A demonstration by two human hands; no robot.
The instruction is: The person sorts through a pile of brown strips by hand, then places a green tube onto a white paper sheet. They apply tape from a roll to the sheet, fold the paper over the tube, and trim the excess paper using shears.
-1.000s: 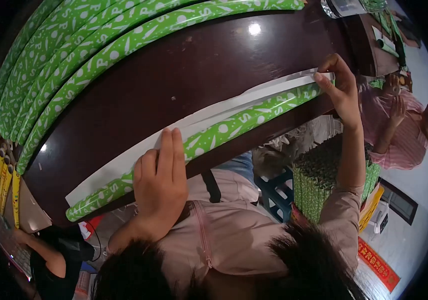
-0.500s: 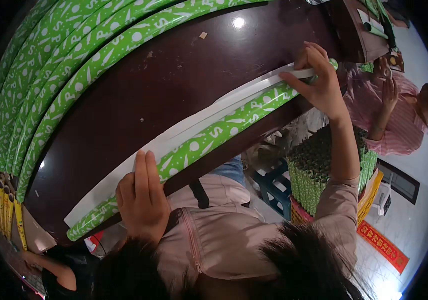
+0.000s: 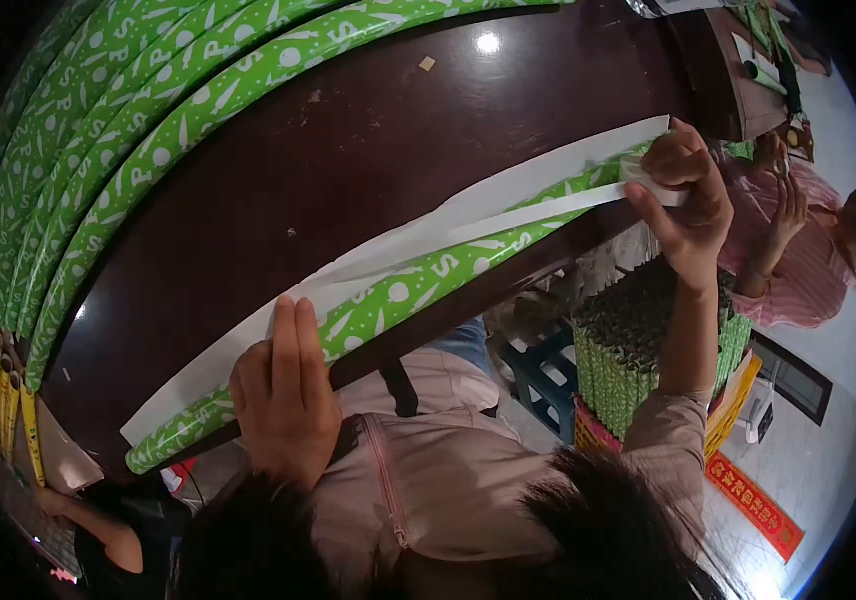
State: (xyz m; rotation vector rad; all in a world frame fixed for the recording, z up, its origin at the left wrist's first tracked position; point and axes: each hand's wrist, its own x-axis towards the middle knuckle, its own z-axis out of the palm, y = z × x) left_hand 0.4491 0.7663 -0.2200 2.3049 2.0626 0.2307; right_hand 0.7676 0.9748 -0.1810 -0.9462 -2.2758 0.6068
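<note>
Green roll point(image 3: 398, 293) along near table edge point(image 3: 368, 150). White strip point(image 3: 548, 205) now peeled up off roll toward far end, pinched in right hand point(image 3: 683, 195), likely backing tape. Left hand point(image 3: 283, 385) flat, fingers extended, pressing roll. Finished rolls point(image 3: 138, 130) along far edge.

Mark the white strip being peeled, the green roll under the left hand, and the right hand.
white strip point(image 3: 538, 212), head view, mid-length of the lifted part.
green roll point(image 3: 418, 282), head view, patterned middle.
right hand point(image 3: 686, 205), head view, palm.
</note>
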